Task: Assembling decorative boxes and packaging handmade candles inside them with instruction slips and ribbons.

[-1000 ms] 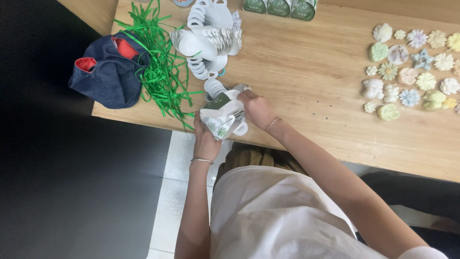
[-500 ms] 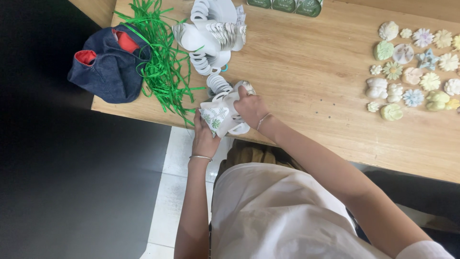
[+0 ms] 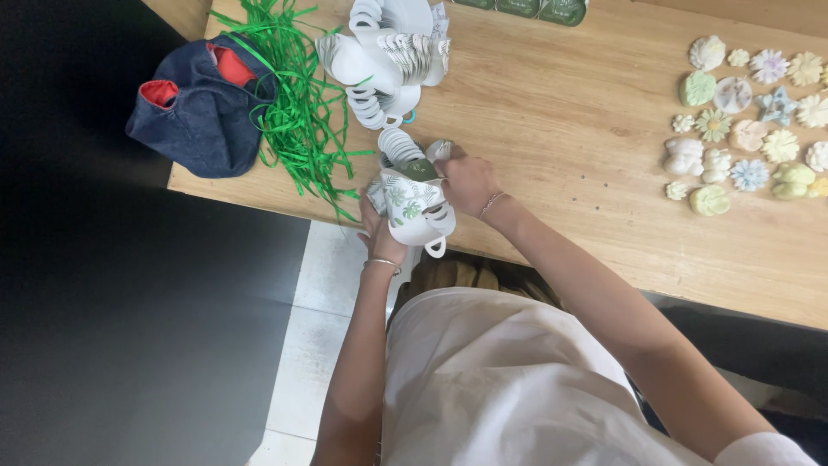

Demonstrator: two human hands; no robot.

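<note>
White card, leaf-printed in green: a teacup-shaped paper box (image 3: 412, 207), held at the near edge of the wooden table (image 3: 569, 155). Left hand (image 3: 379, 235) cupped under and behind the box, fingers curled around its left side, bracelet at the wrist. Right hand (image 3: 466, 179) closed over the box's top right corner, fingertips pinching the upper flap; thin chain at that wrist. Box tilted, its looped paper handle hanging toward the body.

Just beyond the box, touching its far side, a fanned stack of flat white cut-outs (image 3: 401, 147). Farther from the box, toward the table's far edge, a larger heap of white paper cup blanks (image 3: 379, 52). Left of the box, a tangle of green shredded paper strips (image 3: 293, 103), spilling over the near table edge. Beyond the strips, left again, a dark blue fabric pouch with red lining (image 3: 200, 112) at the table's corner. Well to the right of the box, a cluster of pastel flower-shaped soaps (image 3: 750, 121), laid out in rows. At the far edge, past the heap, dark green packages (image 3: 526, 9), mostly cut off. Below the box, pale floor tiles (image 3: 328, 285) and a white shirt (image 3: 500, 388).
</note>
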